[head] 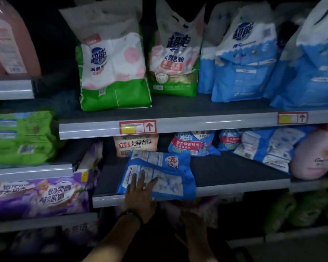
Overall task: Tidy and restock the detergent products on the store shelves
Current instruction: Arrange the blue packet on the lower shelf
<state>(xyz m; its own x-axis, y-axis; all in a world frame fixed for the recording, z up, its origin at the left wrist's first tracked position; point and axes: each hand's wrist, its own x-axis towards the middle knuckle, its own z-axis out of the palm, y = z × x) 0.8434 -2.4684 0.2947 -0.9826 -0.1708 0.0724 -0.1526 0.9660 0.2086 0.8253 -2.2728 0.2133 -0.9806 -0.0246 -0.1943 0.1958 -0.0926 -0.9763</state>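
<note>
A blue detergent bag lies flat at the front edge of the middle shelf, its near end hanging slightly over the rail. My left hand rests on its lower left corner, palm down with fingers spread, a dark band at the wrist. My right hand hangs lower in the dark below the shelf edge, fingers loosely apart, holding nothing I can see. Behind the bag stand a beige bag and a blue bag with a red label.
The top shelf carries two green and pink bags and blue bags. More blue bags and a pink bag lie at the right of the middle shelf. Green packs and purple packs fill the left bay.
</note>
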